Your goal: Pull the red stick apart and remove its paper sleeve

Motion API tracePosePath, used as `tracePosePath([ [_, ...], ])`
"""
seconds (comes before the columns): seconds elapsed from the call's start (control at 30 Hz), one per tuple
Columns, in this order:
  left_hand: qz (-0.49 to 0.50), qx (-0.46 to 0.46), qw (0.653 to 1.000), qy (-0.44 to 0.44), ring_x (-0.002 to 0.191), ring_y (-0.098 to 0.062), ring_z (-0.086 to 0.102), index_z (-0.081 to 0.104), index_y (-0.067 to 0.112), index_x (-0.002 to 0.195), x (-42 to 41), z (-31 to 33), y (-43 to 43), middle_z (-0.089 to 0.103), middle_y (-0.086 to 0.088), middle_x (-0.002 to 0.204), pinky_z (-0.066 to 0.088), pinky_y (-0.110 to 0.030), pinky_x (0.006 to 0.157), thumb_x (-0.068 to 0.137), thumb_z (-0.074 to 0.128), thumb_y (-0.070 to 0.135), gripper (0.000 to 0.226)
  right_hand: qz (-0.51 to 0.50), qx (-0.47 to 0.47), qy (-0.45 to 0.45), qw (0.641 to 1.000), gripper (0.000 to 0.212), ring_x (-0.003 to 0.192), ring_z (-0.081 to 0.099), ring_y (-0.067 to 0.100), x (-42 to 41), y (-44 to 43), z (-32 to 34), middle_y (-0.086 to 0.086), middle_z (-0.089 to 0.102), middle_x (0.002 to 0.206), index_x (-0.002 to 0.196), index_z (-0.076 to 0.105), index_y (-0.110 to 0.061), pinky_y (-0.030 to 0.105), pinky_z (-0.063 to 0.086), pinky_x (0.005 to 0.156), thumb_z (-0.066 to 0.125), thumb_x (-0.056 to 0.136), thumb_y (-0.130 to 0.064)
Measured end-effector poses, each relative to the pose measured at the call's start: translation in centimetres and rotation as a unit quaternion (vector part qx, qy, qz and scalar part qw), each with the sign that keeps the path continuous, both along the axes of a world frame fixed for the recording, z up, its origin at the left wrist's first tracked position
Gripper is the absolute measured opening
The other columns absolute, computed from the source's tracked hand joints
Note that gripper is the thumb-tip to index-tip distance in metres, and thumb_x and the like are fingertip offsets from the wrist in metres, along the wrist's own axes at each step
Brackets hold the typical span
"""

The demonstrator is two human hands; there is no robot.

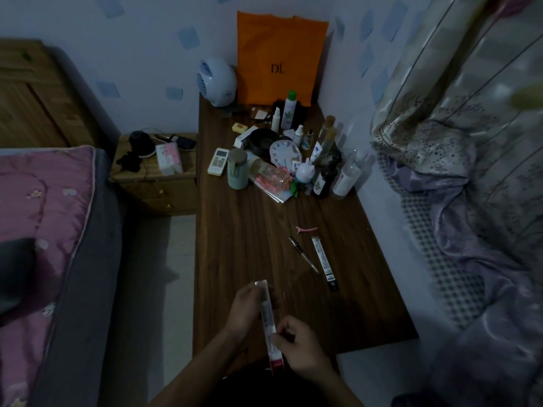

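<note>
Dim room, low light. Dark wood-grain table ran along the right wall into the corner, near edge at the person's body.

Left hand gripped the upper part of a long narrow packet, fingers curled behind it. Right hand pinched the same packet lower down, thumb and fingers closed on its edge. Packet was held tilted above the table's near end, red band at its bottom; not resting on the surface.

On the table just beyond the hands: a pen and a second long packet lying side by side, close but apart, with a pink hair clip a little further back.

Far end was cluttered: orange bag leaning in the corner, small white fan beside it, white clock, remote, green-capped spray can, assorted bottles, too dark to identify.

Left of the table: wooden nightstand holding a tissue pack, then a bed with a pink quilt. Right side: patterned curtain and bunched fabric. Wallpaper was pale with blue squares.
</note>
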State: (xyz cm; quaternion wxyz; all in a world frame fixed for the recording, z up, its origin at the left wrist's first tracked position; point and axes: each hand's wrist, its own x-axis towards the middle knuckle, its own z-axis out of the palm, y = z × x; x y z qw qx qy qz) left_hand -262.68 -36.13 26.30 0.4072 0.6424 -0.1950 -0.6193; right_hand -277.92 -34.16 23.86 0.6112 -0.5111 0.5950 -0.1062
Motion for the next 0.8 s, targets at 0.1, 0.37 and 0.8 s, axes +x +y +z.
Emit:
tracePosePath([
  [0.1,0.029,0.005,0.999,0.040,0.070,-0.024,0.063,0.067,0.007,0.090,0.2,0.2,0.0,0.066,-0.011,0.075,0.050,-0.034,0.068,0.101,0.039,0.029,0.037,0.010,-0.023,0.001,1.000,0.018,0.076,0.069,0.006,0.3,0.1,0.2,-0.007,0.069,0.076,0.078,0.061,-0.026,0.021,0.053,0.065,0.069,0.089,-0.014],
  [0.37,-0.013,-0.050,0.998,-0.036,0.058,-0.018,0.057,0.067,0.010,0.078,1.7,-0.5,0.4,0.065,-0.007,0.063,0.044,-0.021,0.049,0.098,0.043,0.042,0.045,-0.031,-0.078,-0.005,0.996,0.022,0.071,0.066,0.005,0.8,-0.6,2.1,-0.007,0.071,0.076,0.077,0.068,-0.029,0.015,0.050,0.065,0.068,0.087,-0.009],
  [0.8,-0.249,-0.145,0.910,-0.299,0.069,-0.007,0.061,0.067,0.009,0.087,2.0,-0.2,2.5,0.070,-0.005,0.080,0.042,-0.023,0.061,0.096,0.052,0.028,0.026,-0.029,-0.230,-0.011,0.973,0.047,0.092,0.067,0.001,1.2,-2.3,4.0,-0.014,0.070,0.095,0.081,0.072,-0.048,0.011,0.052,0.076,0.062,0.093,-0.004],
])
